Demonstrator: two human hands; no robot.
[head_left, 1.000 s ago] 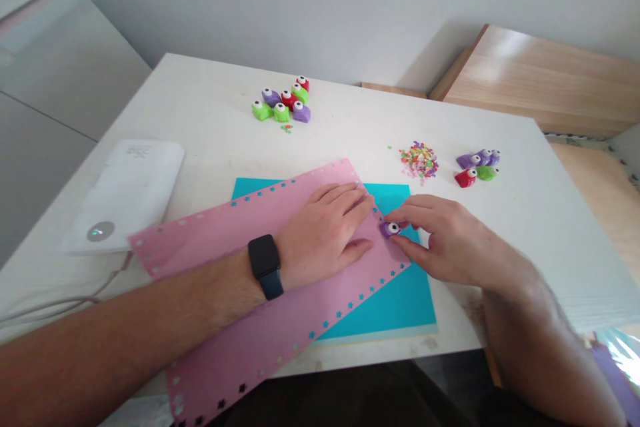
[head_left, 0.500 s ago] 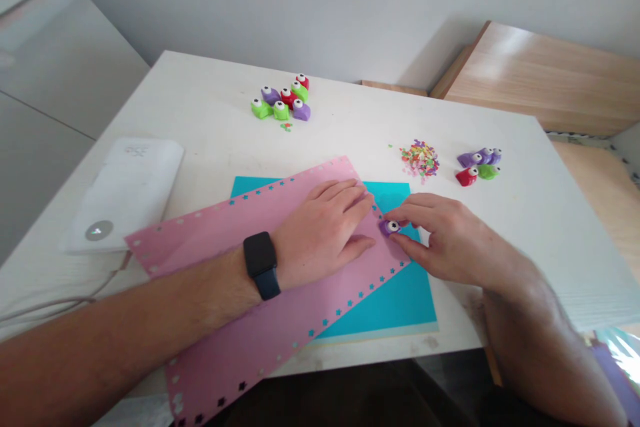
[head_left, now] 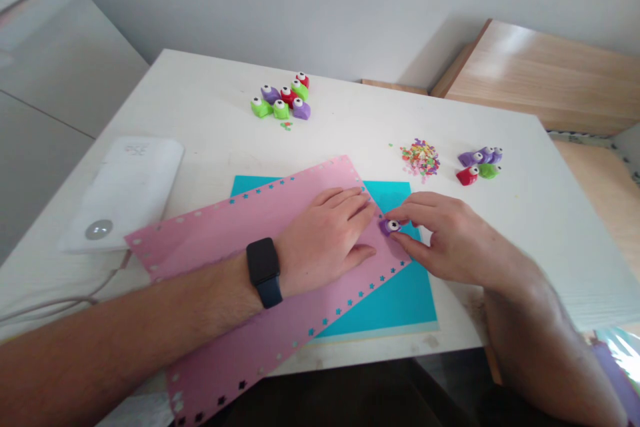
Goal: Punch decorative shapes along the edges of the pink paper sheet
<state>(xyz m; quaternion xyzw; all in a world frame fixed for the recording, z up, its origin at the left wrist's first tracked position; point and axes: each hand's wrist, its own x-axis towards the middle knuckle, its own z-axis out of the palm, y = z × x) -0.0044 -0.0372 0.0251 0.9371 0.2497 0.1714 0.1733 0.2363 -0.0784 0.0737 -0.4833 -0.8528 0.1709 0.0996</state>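
A pink sheet of paper (head_left: 220,327) lies slantwise over a blue sheet (head_left: 395,303), with small cut-out shapes, many of them stars, along its edges. Flat on the pink sheet rests my left hand (head_left: 333,233), its fingers stretched toward the right edge. My right hand (head_left: 445,233) pinches a small purple craft punch (head_left: 391,227) between thumb and fingers at that right edge. The punch has a white button with a dark star on top. Whether the paper sits inside its slot is hidden.
At the back stand several coloured craft punches (head_left: 283,101); another group of punches (head_left: 480,163) is at the right. A pile of paper confetti (head_left: 421,159) lies between the sheets and that group. A white device (head_left: 133,187) with a cable (head_left: 95,297) occupies the left side.
My left hand has shifted very slightly on the pink sheet. The right hand and the purple punch stay at the same edge.
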